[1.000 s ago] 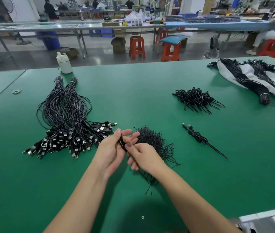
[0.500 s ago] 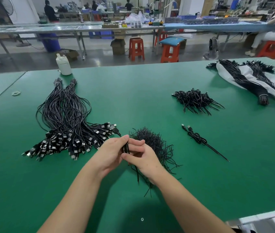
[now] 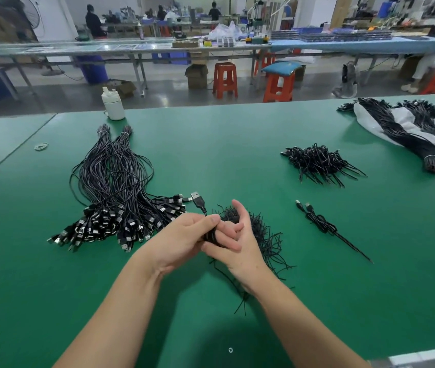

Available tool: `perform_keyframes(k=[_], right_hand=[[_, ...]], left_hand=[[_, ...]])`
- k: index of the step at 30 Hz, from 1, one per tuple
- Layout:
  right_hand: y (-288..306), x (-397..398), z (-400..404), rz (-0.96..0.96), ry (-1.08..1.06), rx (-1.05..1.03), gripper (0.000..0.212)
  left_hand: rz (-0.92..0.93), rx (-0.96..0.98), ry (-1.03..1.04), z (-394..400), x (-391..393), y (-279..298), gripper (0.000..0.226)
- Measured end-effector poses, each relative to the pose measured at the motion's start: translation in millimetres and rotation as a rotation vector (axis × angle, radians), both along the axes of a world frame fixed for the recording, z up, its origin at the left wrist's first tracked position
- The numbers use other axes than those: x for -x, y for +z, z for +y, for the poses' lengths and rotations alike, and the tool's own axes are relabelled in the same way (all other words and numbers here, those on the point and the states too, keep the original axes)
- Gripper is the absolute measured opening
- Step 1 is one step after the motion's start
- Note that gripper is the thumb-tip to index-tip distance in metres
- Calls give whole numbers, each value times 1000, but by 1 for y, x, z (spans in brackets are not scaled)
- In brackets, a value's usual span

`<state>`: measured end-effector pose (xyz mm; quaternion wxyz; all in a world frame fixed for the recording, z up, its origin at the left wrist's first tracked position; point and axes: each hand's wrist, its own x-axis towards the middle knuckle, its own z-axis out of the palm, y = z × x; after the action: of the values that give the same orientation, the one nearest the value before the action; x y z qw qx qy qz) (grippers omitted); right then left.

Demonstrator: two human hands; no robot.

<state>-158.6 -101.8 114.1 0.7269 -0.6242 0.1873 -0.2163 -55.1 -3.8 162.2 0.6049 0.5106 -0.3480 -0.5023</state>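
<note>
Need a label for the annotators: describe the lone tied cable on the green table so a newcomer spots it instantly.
On the green table, look just right of the right hand. The tied cable lies there, two plugs at its far end, a straight tail trailing nearer. Unlike the heap behind it, it lies alone.

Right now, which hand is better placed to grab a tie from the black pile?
Right, probably. The left hand grips the coiled cable; the right hand, index finger raised, is nearest the tie pile, which lies just behind it.
</note>
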Motion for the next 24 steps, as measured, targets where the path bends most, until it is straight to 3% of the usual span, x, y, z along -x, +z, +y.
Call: perform_keyframes(k=[9, 14, 16, 19, 24], right_hand=[[-12, 5, -2, -34, -106, 320, 118], [-11, 8, -8, 22, -77, 410, 97], [-10, 10, -11, 57, -55, 516, 66], [-8, 14, -17, 130, -98, 845, 29], [-10, 10, -17, 345, 29, 1147, 26]], left_hand=[[100, -45, 11, 0, -1, -2, 40], [99, -35, 5, -3, -3, -9, 40], [-34, -83, 34, -4, -2, -12, 39], [-382, -191, 144, -5, 3, -20, 38], [-838, -401, 455, -10, 25, -34, 35]])
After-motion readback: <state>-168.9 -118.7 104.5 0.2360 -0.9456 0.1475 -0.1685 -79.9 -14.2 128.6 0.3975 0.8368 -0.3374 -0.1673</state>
